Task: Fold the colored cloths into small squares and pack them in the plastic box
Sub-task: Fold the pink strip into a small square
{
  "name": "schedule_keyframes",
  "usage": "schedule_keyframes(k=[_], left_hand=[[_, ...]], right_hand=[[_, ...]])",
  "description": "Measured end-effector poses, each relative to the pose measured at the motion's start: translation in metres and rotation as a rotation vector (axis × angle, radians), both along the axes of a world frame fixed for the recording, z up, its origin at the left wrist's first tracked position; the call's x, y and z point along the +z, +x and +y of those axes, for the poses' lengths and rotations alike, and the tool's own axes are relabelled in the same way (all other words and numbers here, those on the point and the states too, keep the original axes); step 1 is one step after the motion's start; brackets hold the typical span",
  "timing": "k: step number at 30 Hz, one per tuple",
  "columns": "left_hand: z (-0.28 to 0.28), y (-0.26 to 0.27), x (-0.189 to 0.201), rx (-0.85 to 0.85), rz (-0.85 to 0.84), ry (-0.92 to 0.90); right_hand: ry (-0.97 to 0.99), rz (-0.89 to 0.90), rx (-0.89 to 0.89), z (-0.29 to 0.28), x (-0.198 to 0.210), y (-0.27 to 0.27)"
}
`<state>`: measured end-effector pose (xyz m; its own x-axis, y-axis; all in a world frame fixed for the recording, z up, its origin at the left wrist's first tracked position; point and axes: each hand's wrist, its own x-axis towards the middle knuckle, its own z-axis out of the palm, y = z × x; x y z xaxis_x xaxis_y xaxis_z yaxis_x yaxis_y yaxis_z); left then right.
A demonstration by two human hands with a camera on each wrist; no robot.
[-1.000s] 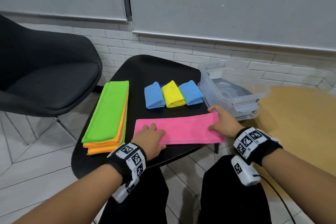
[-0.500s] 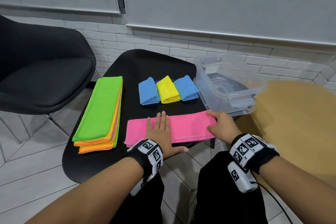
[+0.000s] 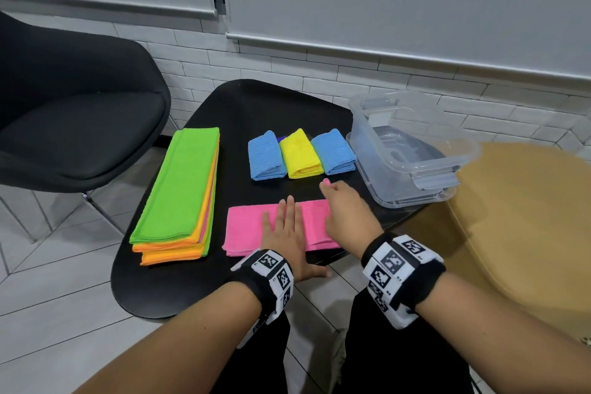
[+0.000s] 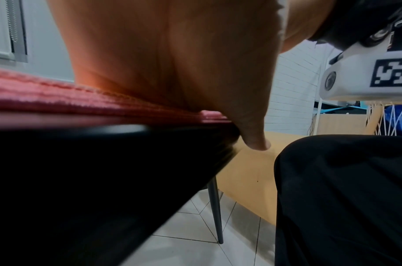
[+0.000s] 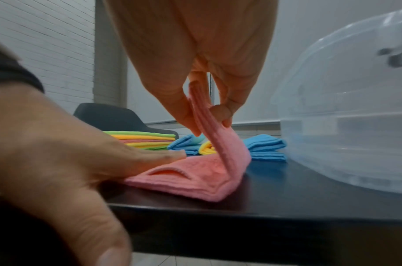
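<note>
A pink cloth [image 3: 246,227], folded into a long strip, is laid along the near edge of a black table [image 3: 262,105]. Its middle is pressed flat by the left hand [image 3: 287,230], fingers straight and together. Its right end is pinched between thumb and fingers of the right hand [image 3: 347,211] and lifted off the table. Behind it, two blue folded cloths [image 3: 267,155] and a yellow one [image 3: 300,153] are set side by side, possibly touching. A clear plastic box [image 3: 415,166] is placed at the right, a green-topped stack of cloths [image 3: 182,185] at the left.
</note>
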<state>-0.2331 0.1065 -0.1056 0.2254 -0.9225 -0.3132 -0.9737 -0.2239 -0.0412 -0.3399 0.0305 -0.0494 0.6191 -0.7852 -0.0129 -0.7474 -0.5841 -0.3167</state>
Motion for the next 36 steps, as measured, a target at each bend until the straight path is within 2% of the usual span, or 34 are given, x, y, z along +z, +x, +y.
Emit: schedule_keyframes(k=[7, 14, 20, 25, 33, 36], left_hand=[[0.001, 0.002, -0.003, 0.011, 0.052, -0.034], [0.005, 0.005, -0.005, -0.008, 0.096, -0.089], [0.003, 0.006, -0.006, -0.015, 0.095, -0.072], [0.003, 0.005, -0.004, -0.004, 0.109, -0.067], [0.011, 0.031, 0.003, -0.079, 0.243, 0.001], [0.022, 0.05, 0.019, 0.099, 0.355, -0.045]], right_hand=[[0.058, 0.051, 0.13, 0.011, -0.02, 0.014], [0.088, -0.11, 0.161, 0.004, -0.028, 0.002], [-0.056, 0.129, 0.163, -0.001, -0.026, 0.001], [0.031, 0.287, 0.155, 0.005, -0.049, 0.003], [0.025, 0.286, 0.198, -0.001, -0.061, -0.001], [0.059, 0.3, 0.22, -0.004, -0.053, -0.003]])
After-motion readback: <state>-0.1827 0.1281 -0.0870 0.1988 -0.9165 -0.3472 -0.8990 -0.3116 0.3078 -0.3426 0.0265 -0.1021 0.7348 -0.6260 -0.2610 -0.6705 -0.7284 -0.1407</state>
